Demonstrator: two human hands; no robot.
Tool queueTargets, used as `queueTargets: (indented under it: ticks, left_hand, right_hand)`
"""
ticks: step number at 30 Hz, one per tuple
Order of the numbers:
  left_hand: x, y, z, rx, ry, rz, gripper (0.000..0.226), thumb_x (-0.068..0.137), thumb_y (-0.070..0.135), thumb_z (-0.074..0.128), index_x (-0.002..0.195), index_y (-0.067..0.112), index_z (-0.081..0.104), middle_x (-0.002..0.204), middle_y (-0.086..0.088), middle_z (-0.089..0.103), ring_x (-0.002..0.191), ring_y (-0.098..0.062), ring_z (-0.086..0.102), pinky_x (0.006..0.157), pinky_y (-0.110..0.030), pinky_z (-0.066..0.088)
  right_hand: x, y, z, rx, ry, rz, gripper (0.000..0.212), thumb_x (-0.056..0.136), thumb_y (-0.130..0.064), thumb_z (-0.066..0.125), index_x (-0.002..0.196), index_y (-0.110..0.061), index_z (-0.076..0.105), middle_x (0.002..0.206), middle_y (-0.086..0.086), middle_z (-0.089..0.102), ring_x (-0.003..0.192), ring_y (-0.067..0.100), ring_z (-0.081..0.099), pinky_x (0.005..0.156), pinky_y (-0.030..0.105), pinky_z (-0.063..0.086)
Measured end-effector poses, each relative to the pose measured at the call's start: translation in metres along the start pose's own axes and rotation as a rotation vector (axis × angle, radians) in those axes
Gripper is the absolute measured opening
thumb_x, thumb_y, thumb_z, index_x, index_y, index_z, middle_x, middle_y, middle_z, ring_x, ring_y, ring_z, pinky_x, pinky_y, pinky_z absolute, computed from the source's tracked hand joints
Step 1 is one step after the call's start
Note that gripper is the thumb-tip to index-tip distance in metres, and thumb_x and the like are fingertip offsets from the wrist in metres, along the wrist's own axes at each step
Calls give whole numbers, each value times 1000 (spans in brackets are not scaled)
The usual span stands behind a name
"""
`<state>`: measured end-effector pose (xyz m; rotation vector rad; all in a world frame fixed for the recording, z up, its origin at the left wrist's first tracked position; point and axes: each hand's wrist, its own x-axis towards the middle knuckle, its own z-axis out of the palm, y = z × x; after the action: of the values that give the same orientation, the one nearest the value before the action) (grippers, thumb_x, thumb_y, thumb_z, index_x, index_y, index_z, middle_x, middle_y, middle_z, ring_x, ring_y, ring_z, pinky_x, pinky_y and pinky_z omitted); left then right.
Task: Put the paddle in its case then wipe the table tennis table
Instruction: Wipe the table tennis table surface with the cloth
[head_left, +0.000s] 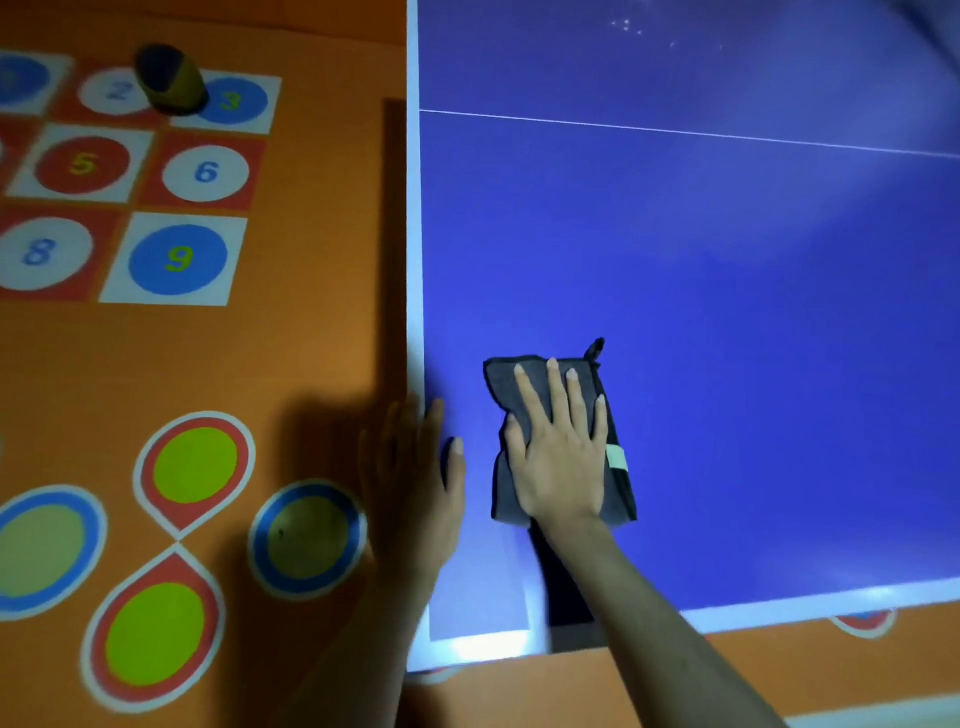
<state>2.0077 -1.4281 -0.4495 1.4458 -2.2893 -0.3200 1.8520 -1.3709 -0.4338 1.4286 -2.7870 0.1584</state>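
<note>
Looks like the wiping step: a grey cloth (550, 415) is pressed flat under the spread right hand (563, 457) near the table (727, 312) corner. The left hand (415, 483) is rested on the edge, fingers straight, nothing held. Next, the cloth probably gets pushed across the unwiped blue.

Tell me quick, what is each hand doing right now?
Left hand: open, fingers straight, resting at the table edge, holding nothing.
Right hand: open, pressing flat on the grey cloth.
</note>
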Motion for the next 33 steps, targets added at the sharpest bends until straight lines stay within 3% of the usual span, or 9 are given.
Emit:
queueTargets:
  ticks: [5,8,14,21,26,30,33]
  left_hand:
    - [5,0,-10,38,-111,-17,49,107,42,39,151,21,46,161,-10,39,148,-32,36,119,-54,31]
    - [2,2,-9,68,-125,-11,52,106,41,39,154,22,44,163,-9,37,149,-29,36,116,-56,35]
    - [5,-1,-7,35,-128,-9,51,108,42,34,154,23,44,165,-6,34,152,-26,32,122,-54,26]
    - [8,-2,-9,-87,-101,-77,54,107,48,32,152,22,46,162,0,41,151,-24,34,123,-53,22]
    - [4,-8,-23,-277,-153,-76,61,105,50,20,157,24,38,163,6,39,155,-17,24,127,-48,17]
    - [-6,-43,-51,-213,-76,109,52,108,43,31,151,20,49,153,-1,53,147,-25,42,118,-54,35]
    - [-18,-73,-73,-163,-13,143,45,107,35,42,143,12,58,142,-10,62,135,-33,55,106,-54,46]
  right_hand:
    - [84,-17,6,15,-3,1,62,105,-51,21,165,-39,19,174,-1,16,161,21,8,129,53,5]
    - [123,-25,8,24,-8,5,62,104,-52,19,165,-40,19,174,-2,16,161,21,8,129,52,5]
    - [157,-31,12,35,-23,11,63,102,-53,17,165,-42,17,175,-4,14,161,19,7,130,51,3]
    - [67,-51,10,62,-3,-34,63,104,-51,17,165,-38,21,174,-1,17,161,20,8,130,50,6]
    - [-37,-68,5,79,2,-21,60,107,-54,17,165,-38,21,173,0,19,162,20,8,130,50,7]
    - [-117,-80,1,50,-9,-25,60,107,-51,25,165,-38,21,173,0,21,161,22,13,130,51,11]
    - [-164,-94,-2,57,-28,0,60,106,-50,27,165,-37,22,172,1,24,161,23,15,129,52,12]
